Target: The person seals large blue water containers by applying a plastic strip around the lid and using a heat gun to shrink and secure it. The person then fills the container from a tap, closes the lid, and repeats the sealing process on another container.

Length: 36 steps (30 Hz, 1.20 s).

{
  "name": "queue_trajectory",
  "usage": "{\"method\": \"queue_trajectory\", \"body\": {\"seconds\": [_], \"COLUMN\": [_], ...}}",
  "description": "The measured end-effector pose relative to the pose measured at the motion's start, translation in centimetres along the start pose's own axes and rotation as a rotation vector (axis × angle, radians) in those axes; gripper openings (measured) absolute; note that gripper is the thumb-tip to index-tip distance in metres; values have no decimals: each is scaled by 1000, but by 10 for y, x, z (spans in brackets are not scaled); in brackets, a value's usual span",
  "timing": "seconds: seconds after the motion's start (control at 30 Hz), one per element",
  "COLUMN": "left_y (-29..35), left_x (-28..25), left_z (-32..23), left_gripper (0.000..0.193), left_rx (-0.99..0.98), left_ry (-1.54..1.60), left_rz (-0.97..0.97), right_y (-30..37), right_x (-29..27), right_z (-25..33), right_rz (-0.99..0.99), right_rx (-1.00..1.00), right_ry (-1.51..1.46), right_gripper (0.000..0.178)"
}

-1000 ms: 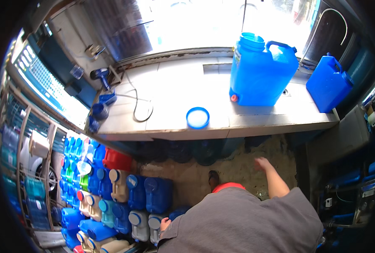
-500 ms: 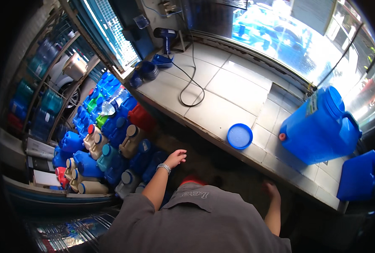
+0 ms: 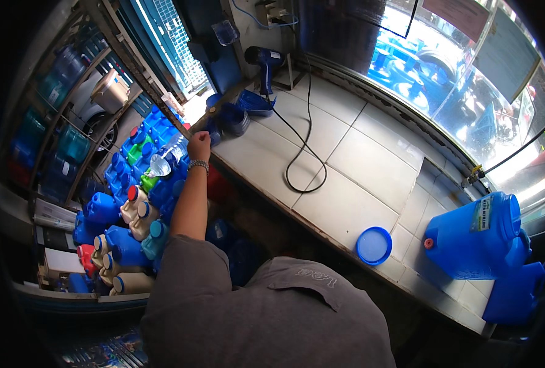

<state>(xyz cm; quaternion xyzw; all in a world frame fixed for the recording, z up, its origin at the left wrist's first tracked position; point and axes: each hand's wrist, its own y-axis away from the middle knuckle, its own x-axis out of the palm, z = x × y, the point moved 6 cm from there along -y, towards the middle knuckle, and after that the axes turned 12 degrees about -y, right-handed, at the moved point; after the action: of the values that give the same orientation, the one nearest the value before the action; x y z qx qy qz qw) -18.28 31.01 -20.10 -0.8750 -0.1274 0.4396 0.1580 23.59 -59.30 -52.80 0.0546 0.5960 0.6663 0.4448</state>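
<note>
clear plastic bottle (image 3: 164,161) | tilted, blue cap pointing down-left | above the stacked blue jugs (image 3: 116,211)

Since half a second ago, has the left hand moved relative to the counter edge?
Yes. The left hand has gone forward and up from below the tiled counter to its far-left edge, beside the clear bottle.

**Plastic, tile and cloth at a counter**

The left hand (image 3: 199,146) is gripping a clear, glossy plastic bottle (image 3: 165,161). Below it, smooth plastic jugs (image 3: 131,214) in blue, cream and red are catching the light. The counter (image 3: 346,178) is showing pale, smooth tiles with a soft sheen. A glossy blue plastic lid (image 3: 373,245) and drum (image 3: 478,236) are sitting on it. The shirt (image 3: 272,319) is looking like matt grey cloth.
</note>
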Motion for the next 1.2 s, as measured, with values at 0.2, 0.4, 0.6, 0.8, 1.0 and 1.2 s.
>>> {"method": "queue_trajectory", "body": {"seconds": [0.2, 0.4, 0.6, 0.8, 1.0, 1.2], "left_y": [-76, -88, -83, -88, -96, -112], "left_x": [37, 40, 39, 32, 32, 43], "left_z": [37, 52, 40, 32, 50, 70], "left_gripper": [29, 31, 30, 25, 23, 21], "left_rx": [69, 19, 63, 128, -34, -41], "left_ry": [-309, -211, -208, -214, 43, 142], "left_rz": [259, 349, 327, 295, 179, 77], "right_y": [96, 139, 94, 38, -32, -80], "right_x": [54, 93, 120, 131, 140, 169], "right_z": [106, 170, 145, 118, 82, 65], "right_rz": [-52, -46, 31, 91, 187, 474], "right_rx": [-64, -108, -114, -106, -137, -297], "right_ry": [-117, -140, -85, -30, 63, 279], "right_gripper": [49, 49, 45, 42, 38, 37]}}
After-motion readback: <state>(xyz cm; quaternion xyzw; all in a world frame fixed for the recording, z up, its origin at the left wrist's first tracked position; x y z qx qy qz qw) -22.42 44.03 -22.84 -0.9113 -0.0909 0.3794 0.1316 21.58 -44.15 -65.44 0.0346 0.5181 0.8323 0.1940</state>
